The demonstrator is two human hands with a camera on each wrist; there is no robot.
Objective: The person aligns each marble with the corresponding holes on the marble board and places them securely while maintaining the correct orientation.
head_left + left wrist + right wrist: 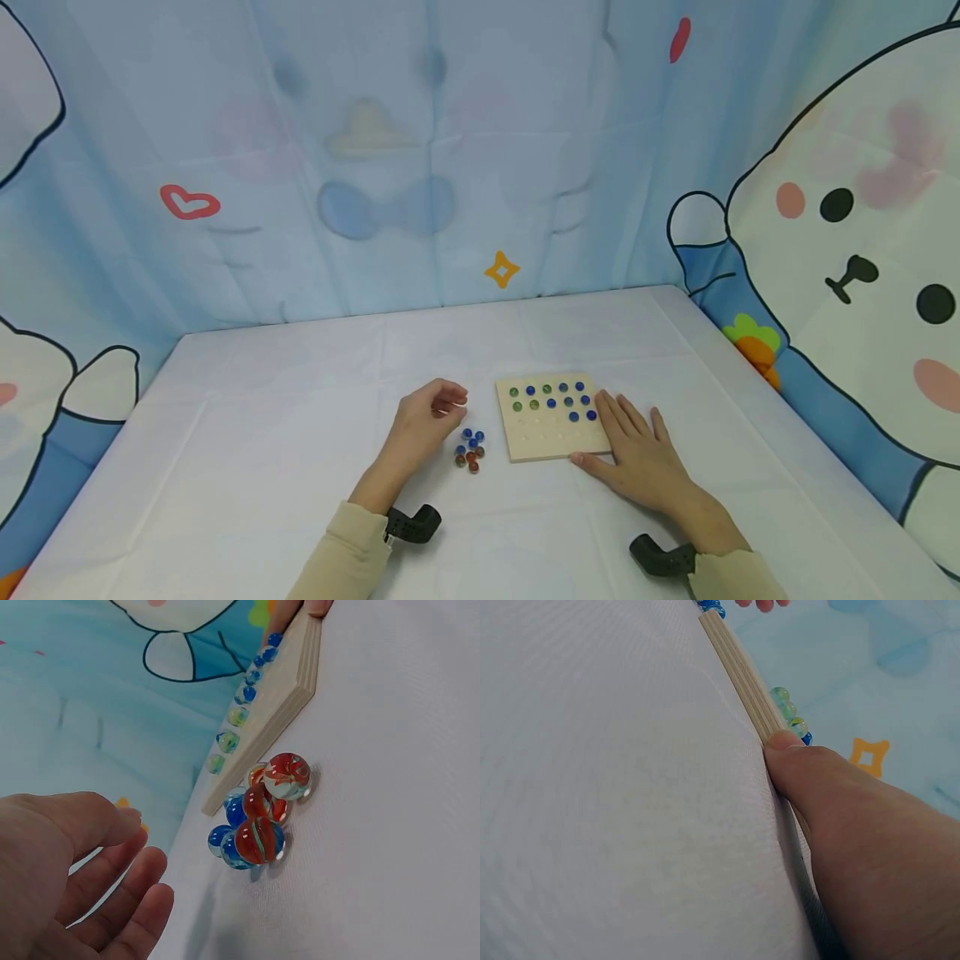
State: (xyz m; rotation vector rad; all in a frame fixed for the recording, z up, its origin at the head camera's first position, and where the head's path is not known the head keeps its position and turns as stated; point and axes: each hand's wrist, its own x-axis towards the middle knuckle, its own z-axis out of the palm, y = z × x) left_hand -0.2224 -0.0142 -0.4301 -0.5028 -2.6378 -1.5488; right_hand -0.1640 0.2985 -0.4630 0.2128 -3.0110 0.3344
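A square wooden board lies on the table, its far rows bearing green and blue marbles and its near rows showing bare hollows. My right hand rests along the board's right side with straight fingers; its thumb touches the near edge. Left of the board sits a loose cluster of marbles, blue ones farther off and reddish ones nearer. Above and beside that cluster hovers my left hand, fingers loosely bent, thumb close to the index finger. Nothing shows between them in the left wrist view.
A white cloth covers the table. Behind it hangs a light blue curtain with cartoon prints. Each wrist wears a black camera mount, one at the left wrist and another at the right wrist.
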